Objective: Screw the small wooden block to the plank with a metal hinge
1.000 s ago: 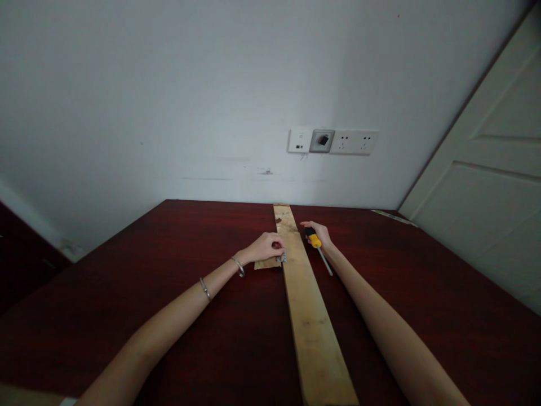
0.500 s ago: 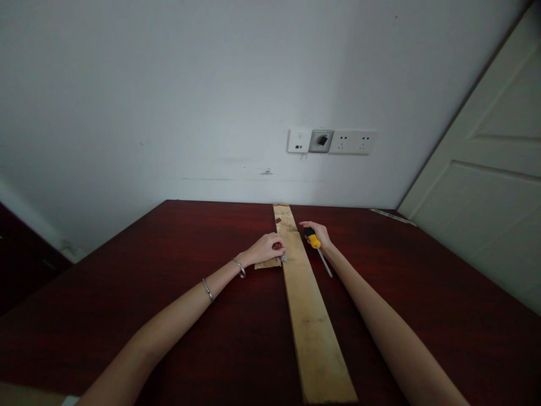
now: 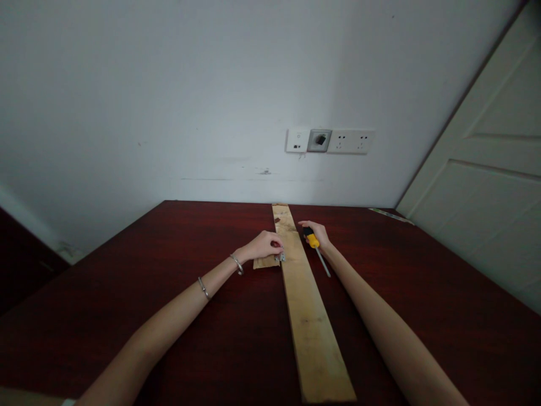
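A long pale wooden plank (image 3: pixel 310 321) runs from near me to the wall on the dark red table. A short wooden piece (image 3: pixel 265 263) meets its left edge, partly covered by my left hand (image 3: pixel 268 245). Where the two woods join sits a small silvery metal piece (image 3: pixel 282 256), perhaps a hinge or bracket. My left thumb and fingers are pinched just over it; whatever is between them is too small to make out. Right of the plank, my right hand (image 3: pixel 320 234) is closed round the black and yellow handle of a screwdriver (image 3: pixel 313 241), its shaft pointing back toward me.
The dark red table (image 3: pixel 203 225) reaches a white wall (image 3: pixel 169 101) with a row of sockets (image 3: pixel 349 142). At the far right table corner lies a thin flat strip (image 3: pixel 391 215). A white panelled door (image 3: pixel 499 152) stands to the right.
My left fingers have shifted very slightly at the metal piece, showing a little more of it. The right hand and screwdriver stay nearly as they were; the whole view moved slightly.
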The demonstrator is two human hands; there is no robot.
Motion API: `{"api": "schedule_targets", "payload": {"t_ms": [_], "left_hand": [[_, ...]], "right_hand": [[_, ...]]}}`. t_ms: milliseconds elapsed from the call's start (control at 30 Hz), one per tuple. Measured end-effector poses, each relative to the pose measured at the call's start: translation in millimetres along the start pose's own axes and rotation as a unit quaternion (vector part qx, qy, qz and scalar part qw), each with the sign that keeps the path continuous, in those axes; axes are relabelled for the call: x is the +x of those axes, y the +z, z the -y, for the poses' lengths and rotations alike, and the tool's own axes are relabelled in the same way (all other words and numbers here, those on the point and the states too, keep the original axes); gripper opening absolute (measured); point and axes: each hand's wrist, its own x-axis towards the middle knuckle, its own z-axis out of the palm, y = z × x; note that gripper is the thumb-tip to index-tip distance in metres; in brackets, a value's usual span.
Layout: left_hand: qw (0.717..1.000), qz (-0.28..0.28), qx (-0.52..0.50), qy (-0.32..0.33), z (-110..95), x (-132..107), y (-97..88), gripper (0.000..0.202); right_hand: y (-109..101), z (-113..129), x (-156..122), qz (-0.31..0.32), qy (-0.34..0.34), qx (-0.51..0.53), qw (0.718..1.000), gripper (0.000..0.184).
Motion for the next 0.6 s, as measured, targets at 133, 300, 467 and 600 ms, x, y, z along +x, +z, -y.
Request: {"api": "schedule_targets", "payload": {"t_ms": [133,300,467,600], "left_hand": [[0.999,-0.016,0.039,0.016,-2.2,-1.5,1.8,0.009],[0.999,-0.026,0.039,0.013,-2.1,-2.5,1.7,0.009],[0.999,-0.035,0.014,0.016,-1.6,-2.5,1.9,0.008],[0.998,-0.056,-0.017,0.016,1.0,-2.3,5.4,0.007]], "right_hand": [[0.9,0.0,0.0,-0.002,-0.003,0.000,1.000,0.035],[1.7,-0.1,0.8,0.000,0.000,0.002,1.000,0.035],[0.9,0.3,0.8,0.003,0.000,0.005,1.000,0.036],[0.2,-0.2,0.2,0.008,0.000,0.002,1.000,0.035]]}}
